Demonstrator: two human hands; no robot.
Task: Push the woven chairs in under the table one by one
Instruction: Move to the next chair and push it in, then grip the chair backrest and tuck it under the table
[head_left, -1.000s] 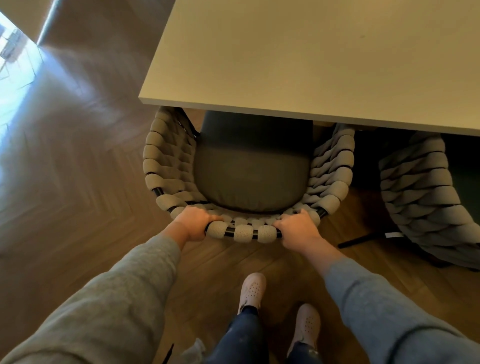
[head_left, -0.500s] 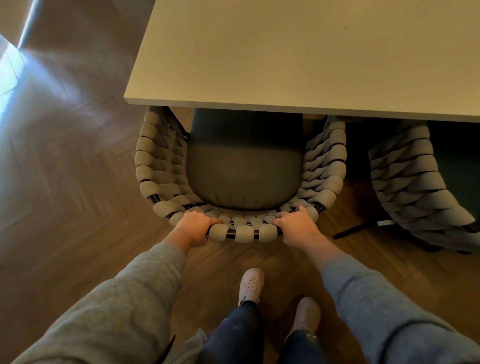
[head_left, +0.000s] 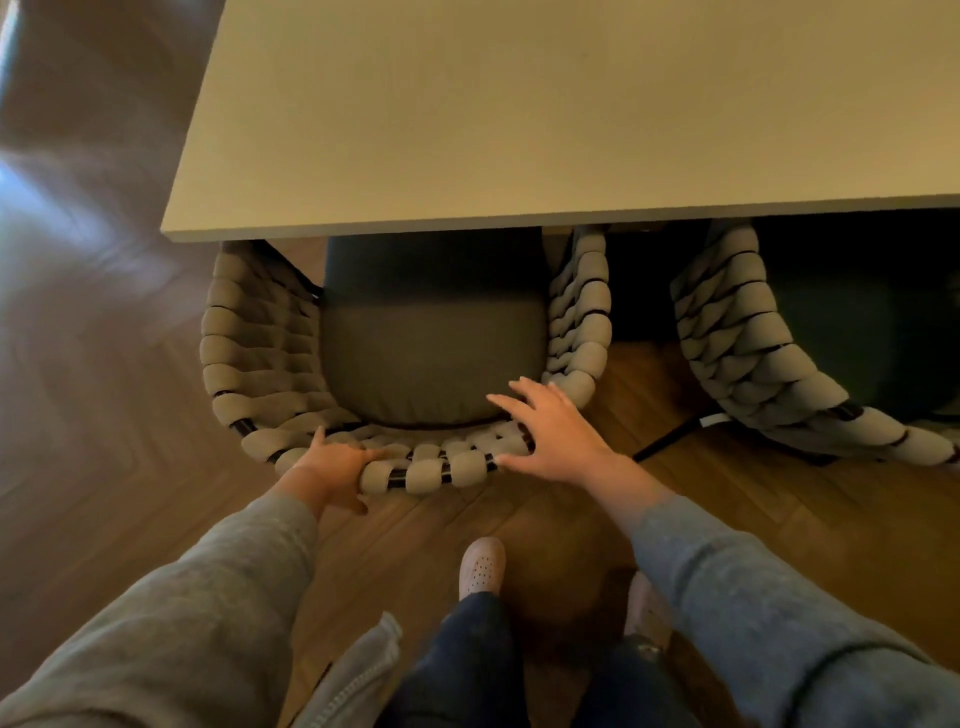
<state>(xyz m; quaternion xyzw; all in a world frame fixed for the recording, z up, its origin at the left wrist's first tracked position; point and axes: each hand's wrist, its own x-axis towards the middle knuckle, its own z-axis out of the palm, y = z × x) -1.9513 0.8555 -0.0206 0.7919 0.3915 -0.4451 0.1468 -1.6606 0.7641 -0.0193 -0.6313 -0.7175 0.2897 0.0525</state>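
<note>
A woven chair (head_left: 260, 358) with thick grey rope weave and a dark seat cushion (head_left: 431, 358) stands in front of me, its front part under the beige table (head_left: 519, 130). My left hand (head_left: 335, 467) still lies on the chair's back rim, fingers loosened over the top and thumb below. My right hand (head_left: 553, 434) hovers over the rim's right part with fingers spread and straight, holding nothing. A second woven chair (head_left: 753, 353) stands at the right, also partly under the table.
Dark herringbone wood floor (head_left: 104, 415) lies all around, with a bright reflection at the far left. My feet in light shoes (head_left: 483, 566) stand just behind the chair. A dark chair leg (head_left: 670, 441) of the right chair sticks out on the floor.
Both hands gripped the back rim before. Now my right hand has let go and spread open, and my left hand's grip has loosened. The chair sits a little further under the table.
</note>
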